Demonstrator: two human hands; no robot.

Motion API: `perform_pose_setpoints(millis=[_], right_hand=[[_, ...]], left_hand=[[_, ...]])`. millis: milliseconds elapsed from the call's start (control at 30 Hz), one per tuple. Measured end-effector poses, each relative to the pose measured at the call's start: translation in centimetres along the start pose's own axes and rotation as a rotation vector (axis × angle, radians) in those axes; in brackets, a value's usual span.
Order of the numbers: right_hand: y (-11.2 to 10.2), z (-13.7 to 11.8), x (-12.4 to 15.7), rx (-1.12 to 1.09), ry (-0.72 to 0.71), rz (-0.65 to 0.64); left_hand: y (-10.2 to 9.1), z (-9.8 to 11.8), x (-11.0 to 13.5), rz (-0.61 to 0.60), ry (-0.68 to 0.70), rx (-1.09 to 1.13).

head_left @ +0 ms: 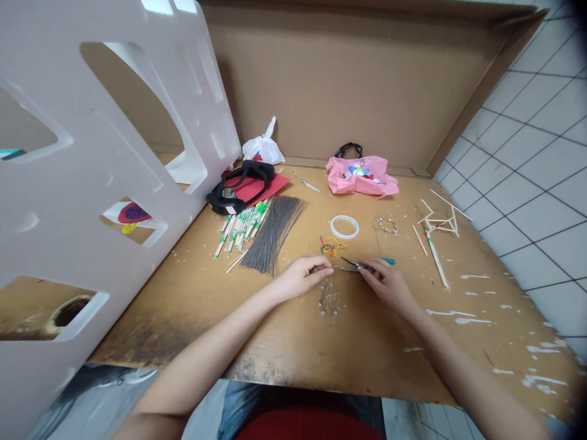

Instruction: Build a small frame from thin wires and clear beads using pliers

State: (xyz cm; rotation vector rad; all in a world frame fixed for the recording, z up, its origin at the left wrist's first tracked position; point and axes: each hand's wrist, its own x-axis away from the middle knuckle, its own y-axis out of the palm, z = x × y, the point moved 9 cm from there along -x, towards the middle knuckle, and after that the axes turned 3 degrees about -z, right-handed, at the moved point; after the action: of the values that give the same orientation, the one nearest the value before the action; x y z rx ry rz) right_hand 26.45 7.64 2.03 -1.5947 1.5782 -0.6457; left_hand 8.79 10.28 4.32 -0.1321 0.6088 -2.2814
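Observation:
My left hand (306, 273) rests on the brown board (192, 305) with its fingers pinched together on something thin that I cannot make out, close to the tips of small pliers. My right hand (384, 282) grips those green-handled pliers (362, 264), whose jaws point left toward the left fingertips. Just below the two hands lies a small piece of bent wire with beads (329, 299). A knot of coloured rubber bands (332, 247) lies just beyond the hands.
A bundle of grey wires (274, 233) and several wrapped chopsticks (241, 227) lie at left. A tape ring (344, 227), a pink bag (360, 176), a white plastic bag (263, 148), a stick frame (438, 223) and a beaded wire piece (387, 225) sit further back. A white panel (92, 183) stands left.

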Motion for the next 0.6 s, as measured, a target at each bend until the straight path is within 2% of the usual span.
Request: perform_pose_setpoints(millis=[100,200,300,400,500,600], right_hand=[[1.0,-1.7,-0.6,-0.379,0.150,-0.181],[1.7,-3.5,-1.0,-0.477,0.172,-0.269],[2.3,-3.7,-1.2,-0.529,0.193,-0.294],[2.3,-3.1,-1.2,-0.575,0.201,-0.264],[1.8,-1.6,-1.1,-0.603,0.266,-0.117],[2.2,-0.1,-0.7,-0.676,0.326,-0.017]], left_hand=[[1.0,1.4,-0.4,-0.048,0.110,-0.189],[1.6,1.9,-0.8,-0.048,0.170,-0.379],[1.6,1.9,-0.9,-0.018,0.161,-0.443],[0.6,1.0,-0.7,0.069,0.078,-0.373],[-0.4,-1.7,-0.2,0.199,-0.072,-0.245],[1.5,-5.1,-0.1,0.116,-0.192,-0.122]])
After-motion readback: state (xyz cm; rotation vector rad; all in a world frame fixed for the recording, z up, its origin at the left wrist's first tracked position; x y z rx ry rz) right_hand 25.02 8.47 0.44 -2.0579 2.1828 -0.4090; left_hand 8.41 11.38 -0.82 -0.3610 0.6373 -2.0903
